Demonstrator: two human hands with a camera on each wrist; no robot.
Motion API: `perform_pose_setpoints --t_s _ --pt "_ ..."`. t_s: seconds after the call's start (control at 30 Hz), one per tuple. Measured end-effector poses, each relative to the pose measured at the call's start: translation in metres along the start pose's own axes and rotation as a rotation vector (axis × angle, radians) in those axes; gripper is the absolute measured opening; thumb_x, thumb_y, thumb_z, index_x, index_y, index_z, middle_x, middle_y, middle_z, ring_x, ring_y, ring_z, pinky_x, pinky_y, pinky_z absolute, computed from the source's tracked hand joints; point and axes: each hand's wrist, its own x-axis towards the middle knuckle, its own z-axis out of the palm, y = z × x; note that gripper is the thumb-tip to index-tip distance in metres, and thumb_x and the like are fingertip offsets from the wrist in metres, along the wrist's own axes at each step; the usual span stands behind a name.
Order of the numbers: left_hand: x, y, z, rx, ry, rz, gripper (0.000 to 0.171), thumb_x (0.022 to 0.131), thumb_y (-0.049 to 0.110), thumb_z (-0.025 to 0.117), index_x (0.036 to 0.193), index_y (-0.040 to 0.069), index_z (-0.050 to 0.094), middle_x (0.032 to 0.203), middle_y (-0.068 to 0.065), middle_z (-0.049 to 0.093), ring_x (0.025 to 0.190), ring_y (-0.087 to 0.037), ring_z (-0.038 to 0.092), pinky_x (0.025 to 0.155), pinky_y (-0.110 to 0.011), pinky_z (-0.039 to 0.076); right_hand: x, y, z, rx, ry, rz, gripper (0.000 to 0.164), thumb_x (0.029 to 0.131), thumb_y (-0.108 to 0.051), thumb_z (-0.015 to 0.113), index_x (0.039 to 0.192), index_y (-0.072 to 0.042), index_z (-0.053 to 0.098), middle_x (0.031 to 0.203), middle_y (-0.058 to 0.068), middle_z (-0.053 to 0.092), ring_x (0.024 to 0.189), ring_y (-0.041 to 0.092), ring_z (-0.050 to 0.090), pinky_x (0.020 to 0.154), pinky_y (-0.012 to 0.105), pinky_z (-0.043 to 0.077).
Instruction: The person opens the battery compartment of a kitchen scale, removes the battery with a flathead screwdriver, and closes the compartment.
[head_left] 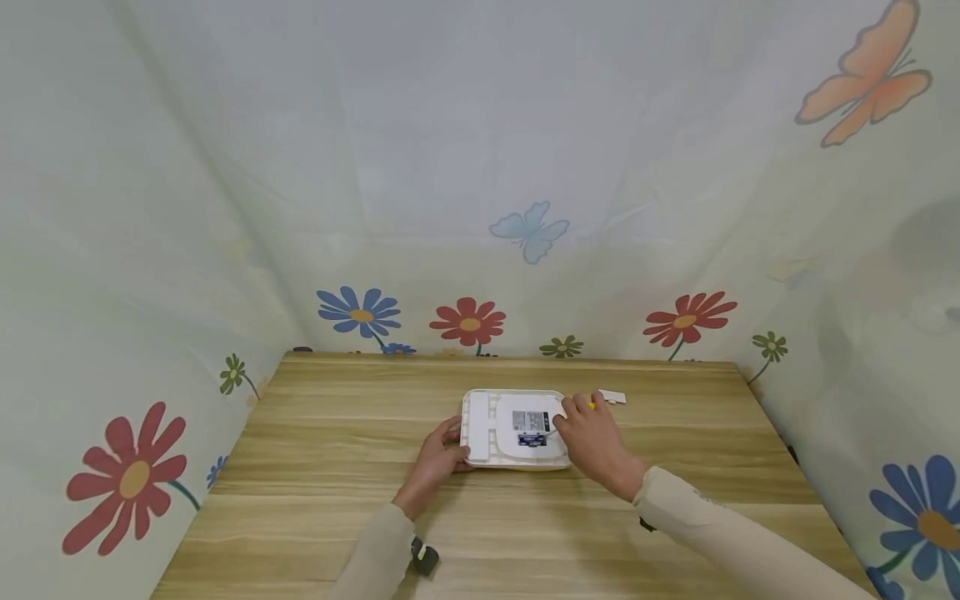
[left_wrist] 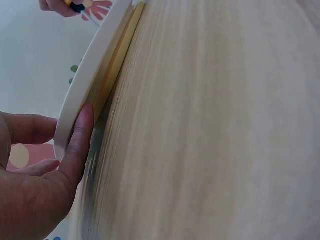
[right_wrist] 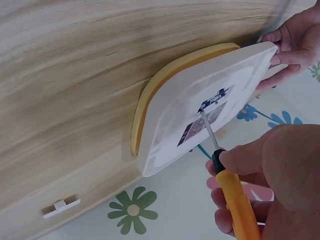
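A white flat device (head_left: 480, 427) with rounded corners lies on the table, its underside up and a yellow layer (right_wrist: 145, 107) beneath. My left hand (head_left: 438, 457) grips its left edge, with the thumb on one face and fingers on the other. In the device's open compartment sit dark blue batteries (right_wrist: 219, 97), beside a printed label (right_wrist: 192, 132). My right hand (head_left: 596, 442) holds a screwdriver (right_wrist: 236, 202) with a yellow and black handle. The screwdriver's metal tip reaches the batteries at the compartment's edge.
A small white cover (head_left: 613, 397) with a tab lies on the wooden table (head_left: 330, 442), behind my right hand. Curtain-like walls (head_left: 420, 167) printed with flowers and butterflies rise at the table's back and sides.
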Motion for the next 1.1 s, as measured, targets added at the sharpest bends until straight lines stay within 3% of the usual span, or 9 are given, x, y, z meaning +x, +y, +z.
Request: perform_pose_setpoints --t_s 0.23,0.57,1.1 --pt "-0.0027 0.0027 0.0009 0.006 -0.002 0.01 0.067 0.091 -0.006 0.053 0.153 0.002 0.028 0.14 -0.034 0.042 0.087 -0.02 0.067 0.077 -0.041 0.063 0.002 0.0008 0.0004 -0.014 0.029 -0.003 0.008 0.076 -0.007 0.07 0.081 -0.011 0.065 0.089 0.009 0.057 0.088 0.029 0.052 0.078 0.048 0.044" --pt "-0.0007 0.0004 0.0003 0.025 -0.008 0.008 0.067 0.091 -0.009 0.052 0.152 -0.002 0.027 0.139 -0.036 0.041 0.09 -0.025 0.067 0.079 -0.047 0.062 0.0033 -0.0012 0.0004 -0.078 0.019 -0.029 0.003 0.081 -0.011 0.067 0.08 -0.011 0.064 0.089 0.007 0.055 0.089 0.027 0.05 0.08 0.047 0.044" --pt "-0.0034 0.0037 0.0033 0.016 -0.006 0.006 0.067 0.093 -0.008 0.052 0.153 0.003 0.026 0.143 -0.034 0.038 0.087 -0.02 0.065 0.075 -0.035 0.064 0.0067 -0.0036 -0.0013 -0.135 0.022 -0.059 0.009 0.088 -0.016 0.064 0.079 -0.014 0.066 0.085 0.006 0.051 0.082 0.026 0.045 0.074 0.045 0.04"
